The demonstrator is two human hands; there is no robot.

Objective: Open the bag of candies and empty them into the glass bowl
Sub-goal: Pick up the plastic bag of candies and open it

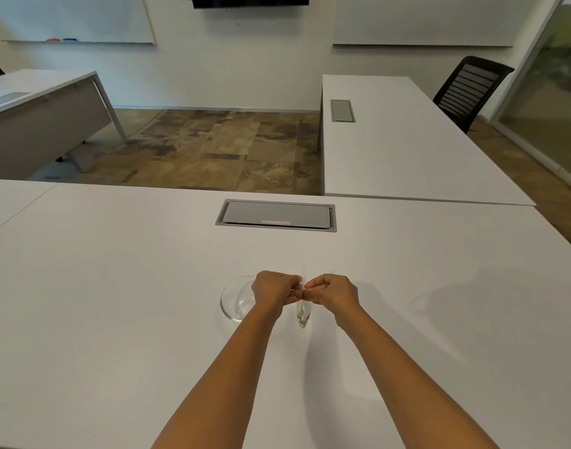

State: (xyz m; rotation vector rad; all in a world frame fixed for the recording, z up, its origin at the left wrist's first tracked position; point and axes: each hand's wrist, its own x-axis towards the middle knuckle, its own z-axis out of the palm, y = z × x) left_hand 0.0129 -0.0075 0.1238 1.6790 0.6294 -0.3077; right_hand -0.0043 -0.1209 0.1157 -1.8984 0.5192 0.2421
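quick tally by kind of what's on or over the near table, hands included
glass bowl: 1
bag of candies: 1
hands: 2, left hand and right hand, both pinching the top of the bag
grey cable hatch set in the table: 1
total: 5

Bowl (233, 301) right side hidden by left hand (273, 290); candies (303, 316) too small.

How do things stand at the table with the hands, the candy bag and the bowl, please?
Left hand and right hand both pinching the top of the candy bag. Glass bowl empty, partly behind left hand. Nothing in the way.
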